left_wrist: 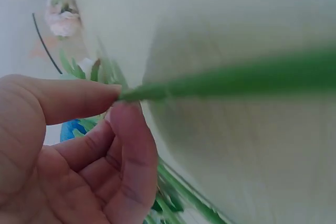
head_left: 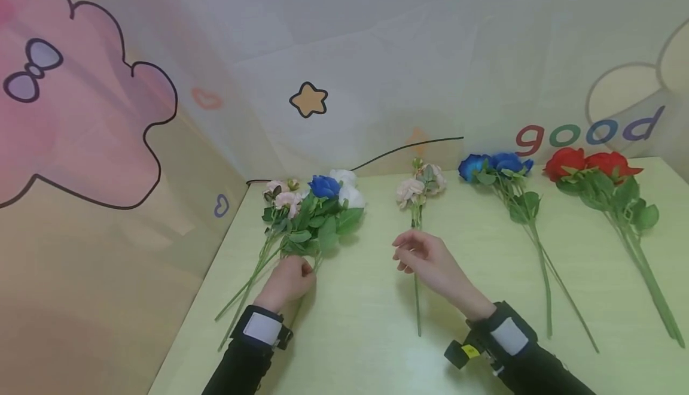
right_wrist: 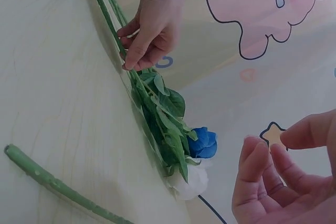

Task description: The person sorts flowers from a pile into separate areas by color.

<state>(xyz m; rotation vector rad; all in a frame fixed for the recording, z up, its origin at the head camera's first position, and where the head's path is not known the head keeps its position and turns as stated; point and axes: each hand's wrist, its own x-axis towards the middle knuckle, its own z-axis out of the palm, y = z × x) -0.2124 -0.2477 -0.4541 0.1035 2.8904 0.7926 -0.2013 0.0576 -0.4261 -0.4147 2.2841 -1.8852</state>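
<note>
My left hand [head_left: 287, 281] pinches a green flower stem [left_wrist: 210, 80] between thumb and fingertip, just below the leaves of a bunch at the left. That bunch has a blue rose [head_left: 325, 187], white roses [head_left: 351, 194] and pale pink flowers [head_left: 287, 200]. Which bloom the pinched stem carries, I cannot tell. My right hand [head_left: 427, 260] hovers over the stem [head_left: 417, 308] of another pale pink flower spray [head_left: 411, 191] lying in the middle. Its fingers are loosely bent, with nothing between them in the right wrist view.
Two blue roses [head_left: 495, 166] with crossed stems lie right of the middle. Red roses [head_left: 592, 164] lie at the far right. All rest on a pale yellow-green table [head_left: 366, 335], backed by a printed cloth [head_left: 377, 84] with a star and a pink cartoon shape.
</note>
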